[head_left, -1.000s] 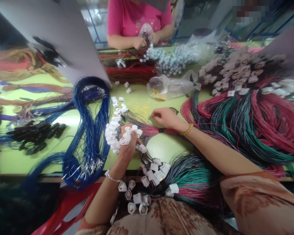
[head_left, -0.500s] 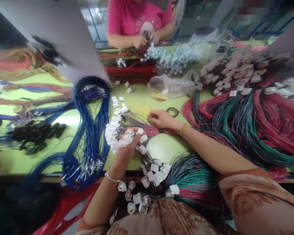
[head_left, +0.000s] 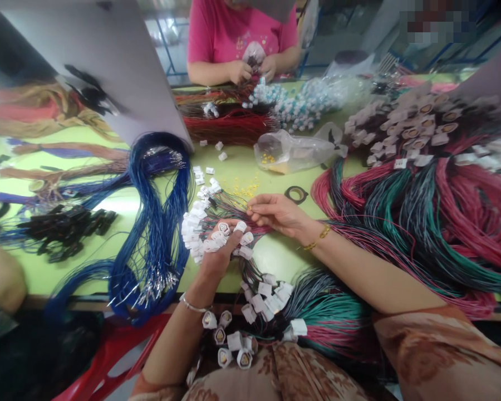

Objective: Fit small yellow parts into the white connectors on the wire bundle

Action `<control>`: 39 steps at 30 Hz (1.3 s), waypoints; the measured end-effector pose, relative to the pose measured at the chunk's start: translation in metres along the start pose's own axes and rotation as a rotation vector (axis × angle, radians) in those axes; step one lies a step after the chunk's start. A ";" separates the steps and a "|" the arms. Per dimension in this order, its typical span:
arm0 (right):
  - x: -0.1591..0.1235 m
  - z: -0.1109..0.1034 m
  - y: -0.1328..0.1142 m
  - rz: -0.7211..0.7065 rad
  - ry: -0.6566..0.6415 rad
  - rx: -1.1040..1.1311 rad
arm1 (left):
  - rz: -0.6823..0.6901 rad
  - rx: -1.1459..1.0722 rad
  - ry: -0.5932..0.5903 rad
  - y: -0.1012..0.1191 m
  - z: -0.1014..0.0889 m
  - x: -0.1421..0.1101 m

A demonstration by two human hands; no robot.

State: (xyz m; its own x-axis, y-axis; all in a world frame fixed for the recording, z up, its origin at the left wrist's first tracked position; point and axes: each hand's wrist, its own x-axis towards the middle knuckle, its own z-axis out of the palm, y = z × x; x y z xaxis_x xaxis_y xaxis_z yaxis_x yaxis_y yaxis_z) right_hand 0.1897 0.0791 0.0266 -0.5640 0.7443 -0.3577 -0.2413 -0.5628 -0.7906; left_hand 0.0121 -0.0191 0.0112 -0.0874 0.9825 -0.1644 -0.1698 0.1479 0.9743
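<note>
My left hand (head_left: 223,248) is closed round several white plastic connectors (head_left: 221,234) with wires trailing from them. My right hand (head_left: 278,213) is just beyond and to the right, thumb and forefinger pinched on a tiny yellow piece (head_left: 249,206). Beneath and beside my hands lies a bundle of pink, green and black wires (head_left: 261,227) with a fan of white connectors (head_left: 194,223) at its left end. Loose yellow pieces (head_left: 244,185) are scattered on the table past my fingers. More white connectors (head_left: 267,298) on wires hang over the near edge by my lap.
Blue wires (head_left: 150,223) and black connectors (head_left: 67,228) lie left. A tape roll (head_left: 296,194) and a plastic bag (head_left: 300,150) are beyond my right hand. Pink, green and black wires (head_left: 421,200) fill the right. A co-worker in a pink shirt (head_left: 242,33) handles wires opposite.
My right hand has turned and drawn slightly nearer, from over the table by the scattered yellow pieces, with a yellow piece now visible at its fingertips. My left hand keeps its grip.
</note>
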 end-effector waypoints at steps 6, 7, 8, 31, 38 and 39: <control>-0.006 0.003 0.001 -0.018 -0.042 0.020 | 0.009 0.022 0.020 -0.002 0.000 0.001; -0.006 0.003 0.002 -0.024 -0.041 0.019 | 0.003 0.025 0.023 -0.002 0.000 0.001; -0.007 0.004 0.002 -0.030 -0.037 0.017 | -0.005 0.025 0.022 -0.003 0.000 0.001; -0.021 0.016 0.003 -0.218 0.001 -0.347 | 0.103 0.019 -0.022 -0.010 -0.005 0.004; -0.034 0.025 0.009 -0.645 0.041 -0.868 | 0.114 0.060 -0.021 -0.007 -0.005 0.004; -0.035 0.026 0.010 -0.744 0.055 -0.943 | 0.129 0.071 -0.019 -0.007 -0.005 0.004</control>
State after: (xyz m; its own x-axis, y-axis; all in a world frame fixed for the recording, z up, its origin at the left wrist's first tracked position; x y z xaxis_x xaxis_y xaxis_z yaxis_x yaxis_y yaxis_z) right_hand 0.1866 0.0381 0.0441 -0.4922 0.8023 0.3377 0.1923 0.4786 -0.8567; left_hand 0.0078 -0.0164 0.0030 -0.0855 0.9957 -0.0351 -0.0886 0.0275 0.9957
